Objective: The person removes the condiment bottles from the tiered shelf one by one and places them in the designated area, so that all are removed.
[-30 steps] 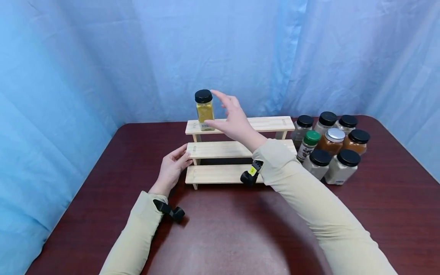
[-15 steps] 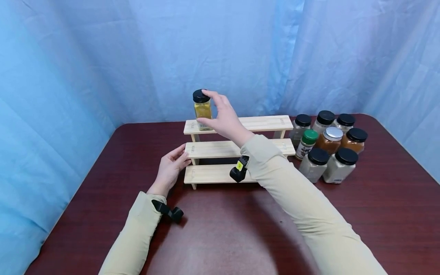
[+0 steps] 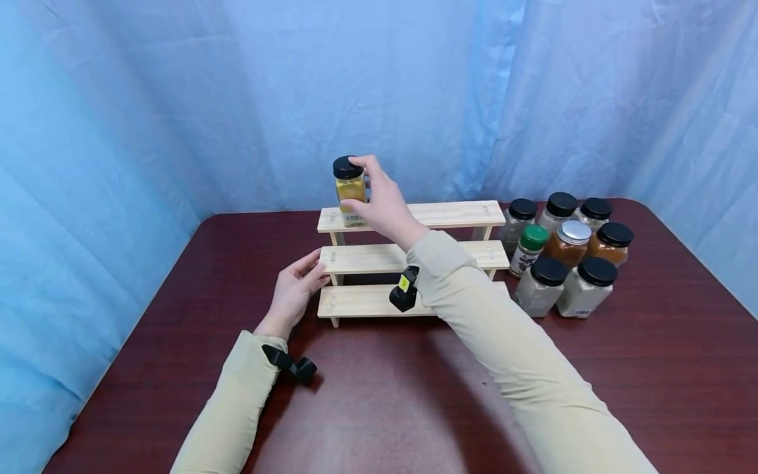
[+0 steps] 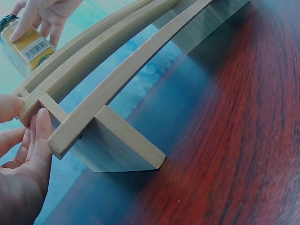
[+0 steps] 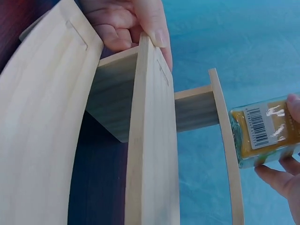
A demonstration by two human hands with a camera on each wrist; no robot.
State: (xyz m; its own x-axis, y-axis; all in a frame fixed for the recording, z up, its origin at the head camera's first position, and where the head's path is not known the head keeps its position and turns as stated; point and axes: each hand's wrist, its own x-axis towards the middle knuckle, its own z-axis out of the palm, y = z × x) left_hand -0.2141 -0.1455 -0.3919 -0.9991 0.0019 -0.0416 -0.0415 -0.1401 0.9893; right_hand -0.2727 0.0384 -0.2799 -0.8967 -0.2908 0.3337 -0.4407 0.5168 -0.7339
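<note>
A glass spice jar (image 3: 351, 191) with yellow powder and a black lid stands upright at the left end of the top step of a wooden three-tier shelf (image 3: 414, 257). My right hand (image 3: 385, 205) grips this jar from its right side, thumb low on the front and fingers near the lid. In the right wrist view the jar's base meets the top board, its barcode label (image 5: 260, 126) showing. My left hand (image 3: 296, 286) pinches the left end of the middle board, with the thumb on top and fingers beneath, as the left wrist view shows.
Right of the shelf stand several more jars: a green-capped shaker (image 3: 527, 249), a silver-lidded jar (image 3: 570, 242) of brown powder, and black-lidded jars such as a white one (image 3: 586, 289). Blue curtains (image 3: 379, 92) hang behind the dark red table (image 3: 367, 395).
My right hand has moved left and its fingers have come in from beside the jar to grip it. The left hand has kept its hold on the shelf.
</note>
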